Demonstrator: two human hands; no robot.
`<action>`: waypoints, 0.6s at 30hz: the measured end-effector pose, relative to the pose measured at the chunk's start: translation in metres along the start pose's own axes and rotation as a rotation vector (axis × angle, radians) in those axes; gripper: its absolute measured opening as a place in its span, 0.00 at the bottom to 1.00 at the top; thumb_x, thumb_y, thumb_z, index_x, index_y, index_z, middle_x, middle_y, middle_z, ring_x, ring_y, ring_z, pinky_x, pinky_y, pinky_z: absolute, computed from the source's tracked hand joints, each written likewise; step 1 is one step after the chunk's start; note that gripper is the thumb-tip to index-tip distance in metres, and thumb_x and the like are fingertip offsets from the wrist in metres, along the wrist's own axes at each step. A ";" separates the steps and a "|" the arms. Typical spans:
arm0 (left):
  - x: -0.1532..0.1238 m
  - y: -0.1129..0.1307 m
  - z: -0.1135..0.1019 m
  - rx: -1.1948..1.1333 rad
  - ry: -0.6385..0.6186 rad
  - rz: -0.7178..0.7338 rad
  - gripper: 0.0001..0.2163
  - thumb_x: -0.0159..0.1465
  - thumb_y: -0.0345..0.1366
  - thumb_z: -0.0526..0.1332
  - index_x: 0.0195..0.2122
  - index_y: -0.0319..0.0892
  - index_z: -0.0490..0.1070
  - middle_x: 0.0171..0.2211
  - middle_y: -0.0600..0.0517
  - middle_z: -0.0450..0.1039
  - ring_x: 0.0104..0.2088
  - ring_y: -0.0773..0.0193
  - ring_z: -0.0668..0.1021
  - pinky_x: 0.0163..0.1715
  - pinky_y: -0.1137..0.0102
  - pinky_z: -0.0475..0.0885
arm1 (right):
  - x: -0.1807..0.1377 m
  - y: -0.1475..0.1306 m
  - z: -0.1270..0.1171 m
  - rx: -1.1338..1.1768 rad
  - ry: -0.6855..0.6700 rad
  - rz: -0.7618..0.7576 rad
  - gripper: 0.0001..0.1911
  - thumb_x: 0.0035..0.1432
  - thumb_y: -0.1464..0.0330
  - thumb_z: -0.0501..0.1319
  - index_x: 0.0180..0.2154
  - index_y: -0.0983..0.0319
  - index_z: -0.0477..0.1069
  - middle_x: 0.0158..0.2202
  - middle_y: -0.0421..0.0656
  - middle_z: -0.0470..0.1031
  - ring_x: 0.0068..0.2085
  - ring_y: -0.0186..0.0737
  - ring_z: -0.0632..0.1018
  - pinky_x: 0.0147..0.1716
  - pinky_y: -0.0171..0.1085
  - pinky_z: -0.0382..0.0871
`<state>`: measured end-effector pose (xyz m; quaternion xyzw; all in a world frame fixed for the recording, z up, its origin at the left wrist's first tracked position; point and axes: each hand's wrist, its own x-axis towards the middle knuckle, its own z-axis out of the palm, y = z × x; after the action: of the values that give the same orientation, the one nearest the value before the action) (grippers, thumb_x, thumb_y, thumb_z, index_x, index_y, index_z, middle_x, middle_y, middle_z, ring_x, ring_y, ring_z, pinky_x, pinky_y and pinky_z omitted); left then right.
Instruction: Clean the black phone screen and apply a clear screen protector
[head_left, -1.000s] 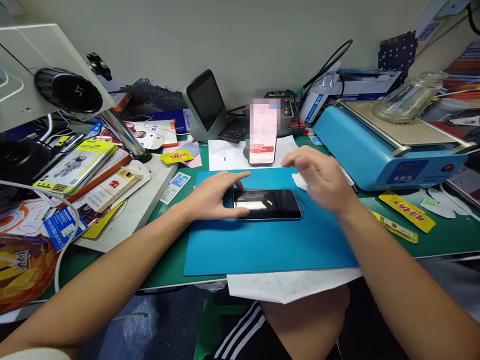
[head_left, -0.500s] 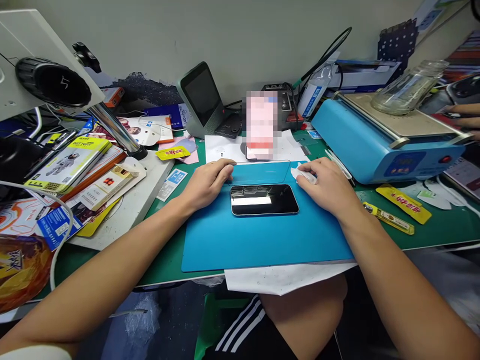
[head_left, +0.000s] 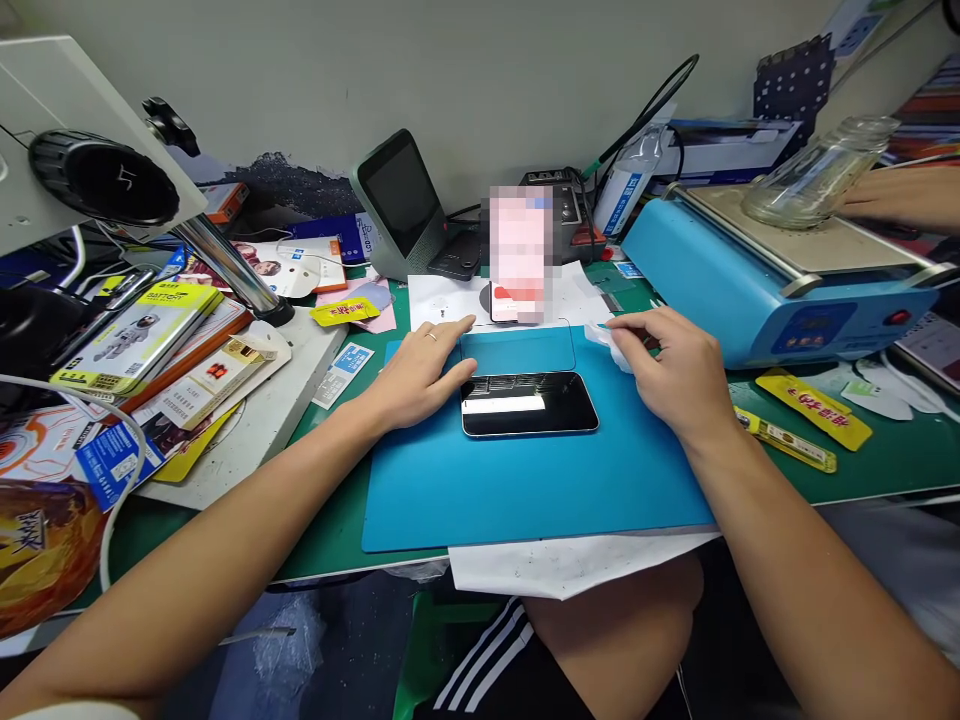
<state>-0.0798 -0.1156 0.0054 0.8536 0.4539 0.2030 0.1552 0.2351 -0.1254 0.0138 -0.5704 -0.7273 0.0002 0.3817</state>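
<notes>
A smartphone (head_left: 531,410) with a dark, glossy screen lies face up on the blue mat (head_left: 540,490). Just behind it is a clear screen protector (head_left: 517,348), flat on the same mat. My left hand (head_left: 429,368) rests at the left side of both, fingers stretched out and thumb apart. Its fingertips are at the protector's left edge, and the thumb is by the phone's upper left corner. Between the thumb and fingers of my right hand (head_left: 667,365) is a crumpled white wipe (head_left: 609,345), held to the right of the protector.
Another phone (head_left: 517,255), partly blurred out, stands upright behind the mat. At right are a blue heating machine (head_left: 772,280) with a glass jar (head_left: 821,175), and a yellow cutter (head_left: 791,440). A microscope stand (head_left: 232,265) and boxes crowd the left. Another person's arm (head_left: 907,197) reaches in.
My right hand has lifted and drawn slightly right with the wipe. The left hand has spread its fingers, its thumb coming down toward the phone's corner. Another person's arm has moved behind the jar.
</notes>
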 end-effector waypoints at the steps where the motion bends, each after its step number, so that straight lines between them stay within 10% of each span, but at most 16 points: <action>1: 0.000 0.000 0.000 0.006 0.006 -0.001 0.27 0.74 0.47 0.50 0.70 0.42 0.54 0.65 0.42 0.65 0.59 0.48 0.70 0.60 0.52 0.65 | -0.001 -0.001 0.000 0.011 0.017 0.005 0.11 0.64 0.65 0.59 0.42 0.59 0.79 0.41 0.47 0.81 0.41 0.49 0.80 0.40 0.46 0.74; 10: 0.000 0.004 -0.003 -0.050 0.088 0.041 0.17 0.72 0.39 0.52 0.60 0.41 0.66 0.52 0.44 0.73 0.50 0.54 0.75 0.52 0.59 0.70 | -0.001 -0.008 -0.004 0.093 0.070 0.010 0.10 0.65 0.64 0.60 0.43 0.56 0.78 0.40 0.46 0.80 0.41 0.48 0.80 0.39 0.46 0.74; 15: -0.001 0.002 -0.005 -0.075 0.111 0.041 0.11 0.70 0.36 0.52 0.48 0.42 0.72 0.40 0.48 0.76 0.42 0.57 0.76 0.43 0.63 0.70 | -0.021 -0.043 -0.021 0.119 -0.260 -0.135 0.11 0.66 0.65 0.58 0.45 0.56 0.78 0.44 0.45 0.82 0.45 0.49 0.81 0.44 0.47 0.75; 18: -0.001 0.001 -0.005 -0.069 0.090 0.053 0.11 0.70 0.36 0.51 0.44 0.43 0.73 0.39 0.49 0.76 0.41 0.57 0.76 0.43 0.62 0.70 | -0.037 -0.055 -0.028 0.088 -0.228 -0.090 0.12 0.67 0.64 0.57 0.45 0.56 0.78 0.45 0.45 0.82 0.47 0.49 0.81 0.44 0.45 0.76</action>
<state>-0.0816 -0.1164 0.0098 0.8495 0.4303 0.2609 0.1582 0.2070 -0.1876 0.0374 -0.5162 -0.7900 0.0800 0.3209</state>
